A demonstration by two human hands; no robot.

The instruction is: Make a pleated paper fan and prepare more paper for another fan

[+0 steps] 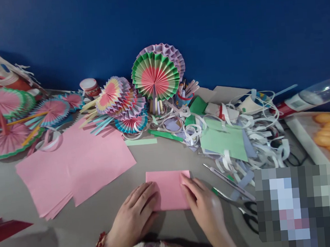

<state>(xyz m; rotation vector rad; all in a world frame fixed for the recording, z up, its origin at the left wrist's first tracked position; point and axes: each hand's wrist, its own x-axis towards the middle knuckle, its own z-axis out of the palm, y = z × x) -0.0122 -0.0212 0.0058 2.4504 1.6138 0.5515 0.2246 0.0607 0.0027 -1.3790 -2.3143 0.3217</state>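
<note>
A small folded pink paper (168, 188) lies flat on the grey table (76, 233) in front of me. My left hand (135, 215) rests on its left edge with fingers stretched out flat, pressing down. My right hand (204, 204) lies on the paper's right edge, fingers also flat and slightly spread. Neither hand grips anything.
A stack of pink sheets (74, 168) lies to the left. Several folded paper fans (155, 74) stand at the back by the blue wall. Green paper (223, 140) and white paper strips lie right. Scissors (240, 205) and a pen (223, 178) lie beside my right hand.
</note>
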